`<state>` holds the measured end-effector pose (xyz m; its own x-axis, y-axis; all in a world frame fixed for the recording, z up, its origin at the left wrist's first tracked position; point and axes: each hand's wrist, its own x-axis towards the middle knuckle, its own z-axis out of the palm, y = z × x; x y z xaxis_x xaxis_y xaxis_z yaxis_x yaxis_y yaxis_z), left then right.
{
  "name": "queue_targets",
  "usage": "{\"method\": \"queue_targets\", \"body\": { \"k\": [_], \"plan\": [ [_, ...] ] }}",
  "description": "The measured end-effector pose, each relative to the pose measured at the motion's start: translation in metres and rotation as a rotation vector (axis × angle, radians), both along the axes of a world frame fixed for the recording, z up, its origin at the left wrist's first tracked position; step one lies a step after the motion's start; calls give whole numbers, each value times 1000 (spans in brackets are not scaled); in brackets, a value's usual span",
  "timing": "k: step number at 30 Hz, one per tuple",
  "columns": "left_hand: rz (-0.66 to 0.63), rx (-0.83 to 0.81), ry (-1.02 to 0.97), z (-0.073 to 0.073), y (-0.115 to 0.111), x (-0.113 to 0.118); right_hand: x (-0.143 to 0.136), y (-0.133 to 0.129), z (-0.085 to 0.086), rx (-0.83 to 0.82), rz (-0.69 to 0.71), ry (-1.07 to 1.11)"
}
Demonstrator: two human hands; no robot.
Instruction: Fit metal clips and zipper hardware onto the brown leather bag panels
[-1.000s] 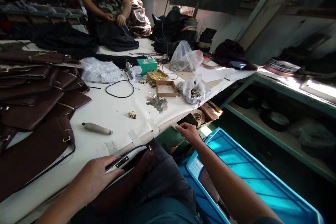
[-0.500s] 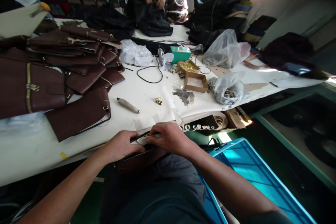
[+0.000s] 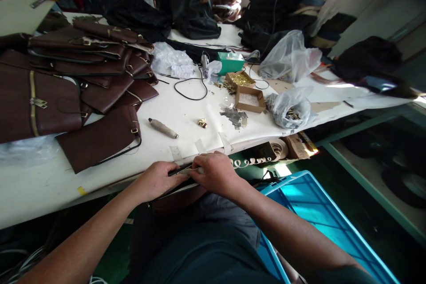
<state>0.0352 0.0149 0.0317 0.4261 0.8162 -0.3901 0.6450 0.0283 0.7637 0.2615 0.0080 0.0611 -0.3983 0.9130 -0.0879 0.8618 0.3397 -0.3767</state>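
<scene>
A dark brown leather bag [image 3: 179, 199] lies across my lap at the table's front edge, its opening facing up and partly covered by my hands. My left hand [image 3: 158, 182] is closed on the near rim, thumb stretched toward the other hand. My right hand [image 3: 213, 171] is closed at the opening, fingers curled around a small pale item mostly hidden by them. On the white table ahead lie a worn grey-handled tool [image 3: 163, 128] and a small gold metal clasp [image 3: 202, 122].
Brown leather bags [image 3: 100, 62] are heaped at left. Flat metal plates [image 3: 235, 116], a cardboard box [image 3: 249, 100], a green box [image 3: 230, 62] and a plastic bag of metal parts [image 3: 291, 108] stand at right. A blue crate [image 3: 319, 213] sits beside my right arm. Across the table, a person handles black material.
My left thumb has come over the bag's opening, closer to my right fingers, covering the pale piece seen between the hands before. The view has tipped slightly downward.
</scene>
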Motion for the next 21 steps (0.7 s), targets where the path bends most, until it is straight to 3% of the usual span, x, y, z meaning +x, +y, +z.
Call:
{"method": "queue_targets", "body": {
  "k": [10, 16, 21],
  "plan": [
    [-63, 177, 123, 20, -12, 8, 11, -14, -3, 4, 27, 57],
    [-117, 310, 182, 17, -15, 11, 14, -20, -11, 85, -76, 47],
    [-185, 427, 229, 16, -17, 12, 16, -17, -10, 114, -61, 26]
  ]
}}
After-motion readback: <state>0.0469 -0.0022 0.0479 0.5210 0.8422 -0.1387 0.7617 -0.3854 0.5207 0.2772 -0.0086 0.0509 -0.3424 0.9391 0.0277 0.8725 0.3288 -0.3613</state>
